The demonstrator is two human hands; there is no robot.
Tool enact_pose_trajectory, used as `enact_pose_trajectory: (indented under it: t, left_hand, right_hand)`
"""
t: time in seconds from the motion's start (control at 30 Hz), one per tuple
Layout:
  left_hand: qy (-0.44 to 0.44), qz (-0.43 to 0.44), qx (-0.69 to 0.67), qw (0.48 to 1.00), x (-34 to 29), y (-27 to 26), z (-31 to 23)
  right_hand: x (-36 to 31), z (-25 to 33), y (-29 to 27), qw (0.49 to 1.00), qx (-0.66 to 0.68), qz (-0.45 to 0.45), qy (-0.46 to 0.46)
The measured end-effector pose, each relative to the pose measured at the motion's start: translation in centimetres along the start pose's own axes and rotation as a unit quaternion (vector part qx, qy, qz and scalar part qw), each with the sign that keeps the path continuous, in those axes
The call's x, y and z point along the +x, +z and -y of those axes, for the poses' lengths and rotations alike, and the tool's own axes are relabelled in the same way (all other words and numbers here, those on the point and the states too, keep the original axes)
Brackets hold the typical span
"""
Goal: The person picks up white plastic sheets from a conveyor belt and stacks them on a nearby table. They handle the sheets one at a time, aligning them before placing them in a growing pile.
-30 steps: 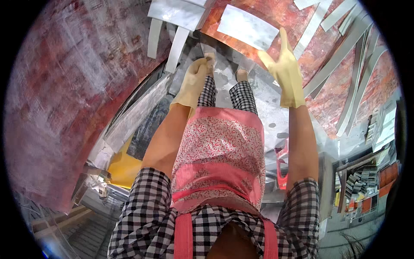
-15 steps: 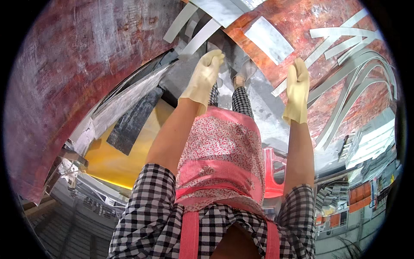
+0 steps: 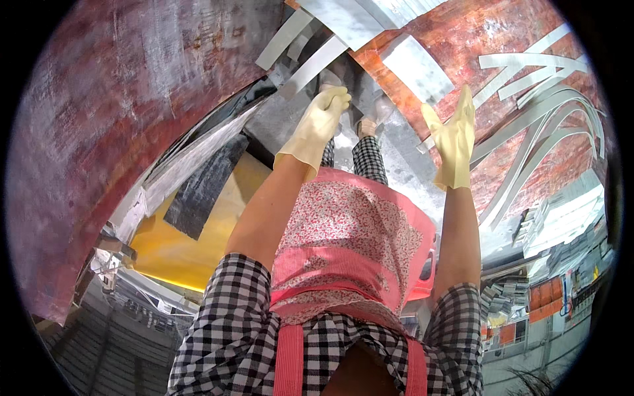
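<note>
Though apart, two gloved hands (image 3: 319, 127) (image 3: 456, 142), one white sheet (image 3: 417, 66).

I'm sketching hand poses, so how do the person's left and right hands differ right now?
The left hand looks closed, its fingers curled in near the thumb; the right hand is open, thumb spread well away from the fingers. The left hand slants toward the picture's right, while the right hand points almost straight up it. Both wear pale yellow gloves, with the forearm bare below the cuff.
</note>
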State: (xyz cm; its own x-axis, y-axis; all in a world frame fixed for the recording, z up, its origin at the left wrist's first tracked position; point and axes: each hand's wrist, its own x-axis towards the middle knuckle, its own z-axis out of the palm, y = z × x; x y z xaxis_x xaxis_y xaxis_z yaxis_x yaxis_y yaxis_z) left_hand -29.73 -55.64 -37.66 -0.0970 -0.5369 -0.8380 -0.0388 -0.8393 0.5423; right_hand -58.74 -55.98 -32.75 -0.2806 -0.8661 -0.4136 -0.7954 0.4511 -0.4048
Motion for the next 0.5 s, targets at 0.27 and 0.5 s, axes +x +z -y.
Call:
enact_pose_trajectory:
  t: [0.27, 0.5]
  left_hand:
    - [0.046, 0.005, -0.042, 0.998, 0.0, 0.2, -3.2]
    - [0.049, 0.050, 0.008, 0.998, 0.6, 0.3, -6.7]
  right_hand:
    - [1.9, 0.2, 0.5, 0.996, -0.013, -0.051, -0.067]
    - [3.1, -0.1, 1.2, 0.997, 0.009, -0.063, -0.052]
